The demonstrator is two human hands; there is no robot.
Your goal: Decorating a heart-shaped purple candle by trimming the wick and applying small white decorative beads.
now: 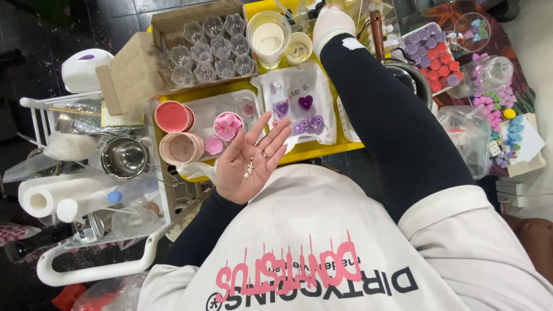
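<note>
Left hand [249, 162] palm-up, open; right hand [329, 24] gloved, outstretched.

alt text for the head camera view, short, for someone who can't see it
A person's open left hand holds small pearly beads in its palm above a yellow tray of purple heart shapes. The gloved right hand reaches to the table's far edge.

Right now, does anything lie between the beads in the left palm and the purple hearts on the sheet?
Nothing visible does. The left hand holds the beads palm up at the tray's near edge, and the purple hearts lie just past the fingertips.
</note>
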